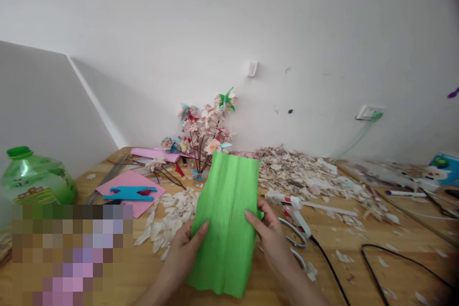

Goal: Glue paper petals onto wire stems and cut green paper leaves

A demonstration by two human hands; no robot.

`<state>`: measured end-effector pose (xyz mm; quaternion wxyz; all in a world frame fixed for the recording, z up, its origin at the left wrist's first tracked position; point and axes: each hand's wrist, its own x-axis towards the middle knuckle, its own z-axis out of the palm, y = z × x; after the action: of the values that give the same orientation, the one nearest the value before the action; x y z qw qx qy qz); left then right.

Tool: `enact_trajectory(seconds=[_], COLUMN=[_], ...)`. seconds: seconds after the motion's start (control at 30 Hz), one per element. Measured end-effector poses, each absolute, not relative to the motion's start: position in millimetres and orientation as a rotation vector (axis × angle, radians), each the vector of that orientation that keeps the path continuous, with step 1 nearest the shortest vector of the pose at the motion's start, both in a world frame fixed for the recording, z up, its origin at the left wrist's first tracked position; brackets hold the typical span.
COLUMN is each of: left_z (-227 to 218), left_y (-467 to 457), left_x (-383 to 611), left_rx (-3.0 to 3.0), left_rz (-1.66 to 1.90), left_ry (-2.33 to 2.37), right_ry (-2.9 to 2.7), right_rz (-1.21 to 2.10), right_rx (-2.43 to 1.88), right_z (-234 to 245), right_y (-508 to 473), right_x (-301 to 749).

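Note:
A sheet of green crepe paper (pixel 225 210) is held up above the table, taller than wide and slightly wavy. My left hand (pixel 191 244) pinches its left edge, thumb on the front. On the opposite edge my right hand (pixel 267 229) grips it the same way, thumb in front and fingers behind. Just right of my right hand lie scissors (pixel 300 236) with pale handles, partly hidden, and a white glue gun (pixel 296 215) with a small red light. Pale dried petals (pixel 174 215) are spread beside and behind my left hand.
Flowers on stems (pixel 208 126) stand behind the paper. A large heap of petals (pixel 297 169) lies along the wall. Pink paper (pixel 129 179) carries a blue flat piece (pixel 132 193). A green bottle (pixel 39 177) stands left; a black cable (pixel 330 260) crosses the right side.

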<state>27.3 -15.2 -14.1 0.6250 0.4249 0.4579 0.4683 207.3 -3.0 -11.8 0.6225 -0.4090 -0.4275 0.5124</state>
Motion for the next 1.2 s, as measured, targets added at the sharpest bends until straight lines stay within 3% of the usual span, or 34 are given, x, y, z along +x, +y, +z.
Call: enact_trajectory(seconds=[0.4, 0.57, 0.87, 1.2], left_z=[-3.4, 3.2, -4.2, -23.0], left_y=[-26.7, -29.0, -25.1, -12.8], left_x=[32.0, 34.2, 33.8, 34.5], left_rx=[0.547, 0.536, 0.659, 0.678], left_rz=[0.935, 0.912, 1.01, 1.102], left_ry=[0.874, 0.903, 1.019, 0.916], right_ry=[-1.042, -1.073, -0.641, -0.586], right_rz=[1.235, 1.245, 1.614, 1.664], right_rx=[-0.944, -0.952, -0.925, -0.868], right_z=[-8.7, -12.2, -10.7, -8.7], right_y=[-10.5, -12.0, -13.1, -10.2], right_x=[204.3, 202.2, 206.1, 211.3])
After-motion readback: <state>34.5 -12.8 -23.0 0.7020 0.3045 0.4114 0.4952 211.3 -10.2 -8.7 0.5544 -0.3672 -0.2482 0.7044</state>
